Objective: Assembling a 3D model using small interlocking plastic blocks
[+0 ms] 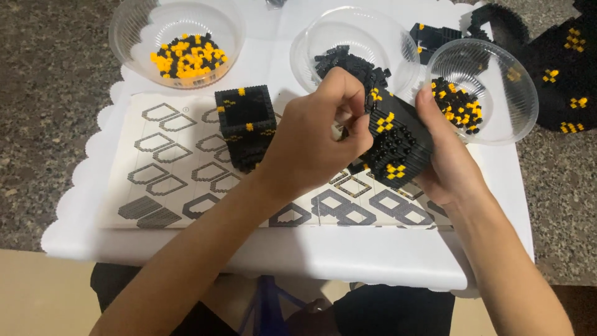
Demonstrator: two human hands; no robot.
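My right hand cradles a black block model with yellow studs, tilted above the table's right side. My left hand reaches across and presses on the model's top left edge with pinched fingers; whether a small piece sits between them is hidden. A second black hollow square model with a few yellow bricks stands upright on the white instruction sheet, just left of my left hand.
A clear bowl of yellow and black bricks sits at the back left, a clear bowl of black bricks behind my hands, a third clear bowl at right. Larger black-and-yellow builds lie at the far right. The white table has a scalloped edge.
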